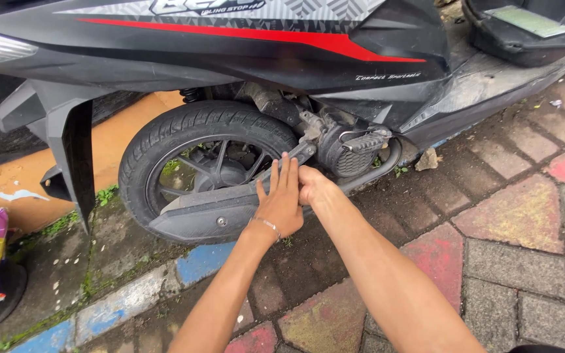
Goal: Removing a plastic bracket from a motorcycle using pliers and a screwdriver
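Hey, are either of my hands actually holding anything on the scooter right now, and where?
Nothing clearly held. The left hand lies flat and open on the exhaust cover; the right hand is curled beside it, its grip hidden.

- Two bare forearms enter from the near edge, neither showing a sleeve.
- The left hand [281, 199] has a thin silver bracelet [264, 224] round the wrist, a plain band with no charms visible.
- The right hand [313, 187] and its wrist carry no ring, watch or glove that can be seen.
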